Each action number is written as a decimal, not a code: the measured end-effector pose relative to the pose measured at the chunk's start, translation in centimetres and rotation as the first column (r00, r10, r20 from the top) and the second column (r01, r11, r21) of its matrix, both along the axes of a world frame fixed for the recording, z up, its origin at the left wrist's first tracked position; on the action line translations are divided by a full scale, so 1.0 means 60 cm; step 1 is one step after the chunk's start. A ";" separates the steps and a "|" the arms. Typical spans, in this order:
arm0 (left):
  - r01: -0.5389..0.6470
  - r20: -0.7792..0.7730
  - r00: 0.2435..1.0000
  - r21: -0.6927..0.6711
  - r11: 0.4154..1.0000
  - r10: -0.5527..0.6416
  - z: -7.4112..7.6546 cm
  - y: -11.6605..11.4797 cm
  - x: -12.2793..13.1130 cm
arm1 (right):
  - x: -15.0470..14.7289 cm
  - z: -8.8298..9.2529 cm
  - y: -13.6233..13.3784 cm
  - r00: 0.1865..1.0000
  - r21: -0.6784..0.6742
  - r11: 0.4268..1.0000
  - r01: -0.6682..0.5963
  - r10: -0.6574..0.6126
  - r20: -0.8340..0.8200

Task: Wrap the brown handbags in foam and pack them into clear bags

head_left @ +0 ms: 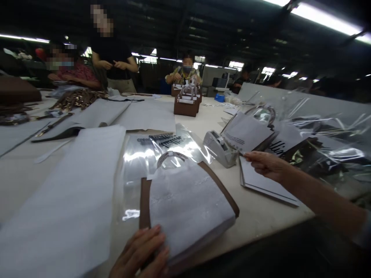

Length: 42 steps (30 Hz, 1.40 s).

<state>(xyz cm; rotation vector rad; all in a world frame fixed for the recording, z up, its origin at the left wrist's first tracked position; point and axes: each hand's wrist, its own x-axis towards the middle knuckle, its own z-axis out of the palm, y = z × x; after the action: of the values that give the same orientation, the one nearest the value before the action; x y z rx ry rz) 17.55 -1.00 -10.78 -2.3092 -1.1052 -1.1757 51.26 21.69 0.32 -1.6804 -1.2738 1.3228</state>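
Note:
A brown handbag (218,175) lies on the table in front of me, its front covered by a sheet of white wrapping paper (188,200). Its wrapped handle (172,156) points away from me. My left hand (142,253) rests on the bag's lower left corner, fingers stretched out and apart; its thumb is hidden. Off to the right, my right hand (268,164) is closed in a pinch at the cutting end of a grey tape dispenser (222,148). The tape between those fingertips is barely visible.
Clear printed plastic bags (136,154) lie behind the handbag, and large white sheets (72,200) at left. White boards (266,185) and more wrapped bags (246,131) are at right. Brown straps (78,98) are heaped far left. Co-workers (116,58) are across the table.

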 end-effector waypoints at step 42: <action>0.093 -0.208 0.968 -0.216 0.972 -0.139 0.039 -0.016 0.000 | -0.177 -0.074 -0.381 0.879 -0.217 0.853 -0.475 0.448 -0.162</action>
<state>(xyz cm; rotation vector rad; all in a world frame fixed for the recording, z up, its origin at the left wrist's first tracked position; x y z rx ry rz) 17.54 -1.99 -8.42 -2.6195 -1.0632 -0.8466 40.61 -1.16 -4.13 -1.4855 -1.5642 1.9026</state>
